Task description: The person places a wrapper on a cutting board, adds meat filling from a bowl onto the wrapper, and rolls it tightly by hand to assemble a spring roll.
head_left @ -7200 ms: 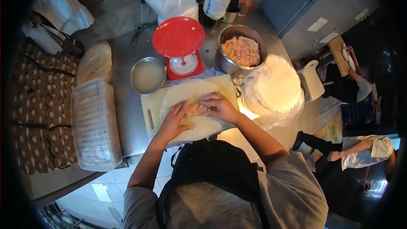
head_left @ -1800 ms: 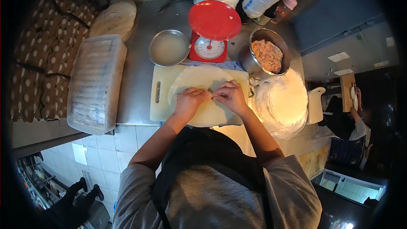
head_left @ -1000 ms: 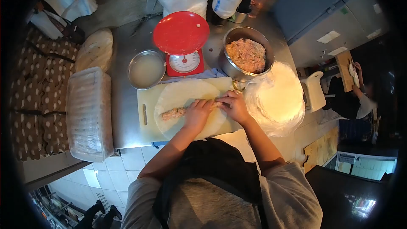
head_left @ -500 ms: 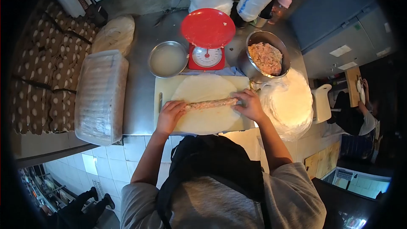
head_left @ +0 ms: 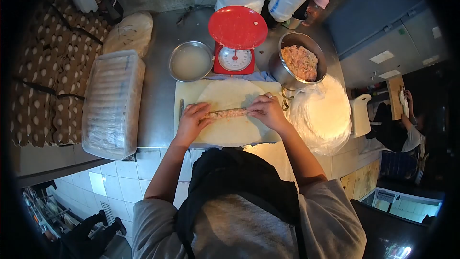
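A long strip of minced meat (head_left: 227, 113) lies across the middle of a large, round, pale wrapper (head_left: 225, 134). The wrapper rests on a cream cutting board (head_left: 186, 89). At the strip's left end, my left hand (head_left: 192, 121) has its fingers curled on the meat. My right hand (head_left: 266, 112) pinches the right end, fingertips together, over the wrapper's right side. The fingers hide both ends of the strip. Behind the right hand stands a metal pot (head_left: 282, 74) holding more minced meat (head_left: 299, 62).
A red scale (head_left: 234, 59) and a metal bowl of cloudy liquid (head_left: 191, 62) stand behind the board. Plastic-wrapped wrappers (head_left: 323, 115) lie right; a lidded container of rolls (head_left: 112, 105) and egg trays (head_left: 62, 76) are left. Another person (head_left: 393, 127) works at far right.
My right hand has moved left, inward along the wrapper, and its fingers have drawn together. The visible strip between my hands is shorter. My left hand stays at the left end.
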Motion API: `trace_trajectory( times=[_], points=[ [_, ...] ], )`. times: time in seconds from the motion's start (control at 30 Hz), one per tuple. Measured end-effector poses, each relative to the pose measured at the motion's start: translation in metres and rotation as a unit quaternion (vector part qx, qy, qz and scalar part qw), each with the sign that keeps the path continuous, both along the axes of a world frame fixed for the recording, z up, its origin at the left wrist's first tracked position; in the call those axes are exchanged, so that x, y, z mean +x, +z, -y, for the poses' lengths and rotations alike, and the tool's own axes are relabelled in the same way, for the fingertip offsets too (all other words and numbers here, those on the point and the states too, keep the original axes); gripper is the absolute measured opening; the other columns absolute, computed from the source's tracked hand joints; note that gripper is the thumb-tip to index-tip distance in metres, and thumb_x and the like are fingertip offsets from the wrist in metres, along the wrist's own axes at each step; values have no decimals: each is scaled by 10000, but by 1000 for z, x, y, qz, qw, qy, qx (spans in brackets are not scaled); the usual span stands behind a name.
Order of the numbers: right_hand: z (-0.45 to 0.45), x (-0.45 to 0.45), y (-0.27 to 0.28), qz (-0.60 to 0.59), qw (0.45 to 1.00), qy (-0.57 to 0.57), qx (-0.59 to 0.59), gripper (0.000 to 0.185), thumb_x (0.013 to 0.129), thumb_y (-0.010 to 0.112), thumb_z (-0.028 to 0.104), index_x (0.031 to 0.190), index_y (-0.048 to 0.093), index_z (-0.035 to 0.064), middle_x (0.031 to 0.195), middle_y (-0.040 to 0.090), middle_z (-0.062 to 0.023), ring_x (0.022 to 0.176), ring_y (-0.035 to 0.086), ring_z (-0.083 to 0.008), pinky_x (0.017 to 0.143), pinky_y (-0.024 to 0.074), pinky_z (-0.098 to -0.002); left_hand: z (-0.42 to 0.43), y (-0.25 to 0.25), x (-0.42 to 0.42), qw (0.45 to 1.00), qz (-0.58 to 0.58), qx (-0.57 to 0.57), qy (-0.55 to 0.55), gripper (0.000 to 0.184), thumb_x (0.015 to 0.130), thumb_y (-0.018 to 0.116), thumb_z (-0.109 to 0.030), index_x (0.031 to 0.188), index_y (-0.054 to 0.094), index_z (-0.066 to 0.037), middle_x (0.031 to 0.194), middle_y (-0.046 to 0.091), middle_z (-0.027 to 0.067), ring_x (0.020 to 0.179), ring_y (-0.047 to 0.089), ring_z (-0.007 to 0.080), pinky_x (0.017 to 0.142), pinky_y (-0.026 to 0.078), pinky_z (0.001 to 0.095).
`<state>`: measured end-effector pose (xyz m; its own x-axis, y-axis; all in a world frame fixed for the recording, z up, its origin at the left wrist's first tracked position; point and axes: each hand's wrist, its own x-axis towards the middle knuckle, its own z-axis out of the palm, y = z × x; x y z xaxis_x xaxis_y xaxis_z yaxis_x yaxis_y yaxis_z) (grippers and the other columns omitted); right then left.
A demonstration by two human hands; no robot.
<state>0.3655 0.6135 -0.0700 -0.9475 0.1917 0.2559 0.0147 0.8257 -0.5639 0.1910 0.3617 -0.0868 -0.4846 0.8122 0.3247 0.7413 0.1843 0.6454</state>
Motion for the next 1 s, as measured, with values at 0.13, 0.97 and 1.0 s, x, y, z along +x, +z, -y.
trace_trajectory(
  times=[0.13, 0.97, 1.0],
  points=[
    [8, -14, -3, -7, 999, 13, -33, 179, 652, 776, 169, 824, 729, 175, 827, 607, 30, 856, 533, -201, 774, 394, -365, -7, -9, 1, 999, 35, -11, -19, 273, 752, 739, -134, 1015, 717, -63, 1029, 680, 104, 961, 599, 273, 874, 474, 368],
    [-25, 27, -13, 6, 995, -98, -32, 353, 581, 812, 99, 922, 718, 119, 808, 603, -49, 806, 556, -268, 747, 465, -367, -135, -25, 85, 993, -65, -52, -86, 369, 745, 694, -162, 1099, 642, -72, 1027, 627, 88, 1003, 574, 274, 897, 468, 378],
    [-28, 27, -18, 3, 994, -102, -32, 348, 584, 809, 90, 919, 718, 117, 806, 601, -51, 800, 555, -267, 742, 463, -367, -136, -23, 84, 992, -59, -62, -89, 365, 745, 695, -162, 1096, 644, -77, 1031, 624, 87, 1010, 572, 275, 901, 464, 380]
  ],
)
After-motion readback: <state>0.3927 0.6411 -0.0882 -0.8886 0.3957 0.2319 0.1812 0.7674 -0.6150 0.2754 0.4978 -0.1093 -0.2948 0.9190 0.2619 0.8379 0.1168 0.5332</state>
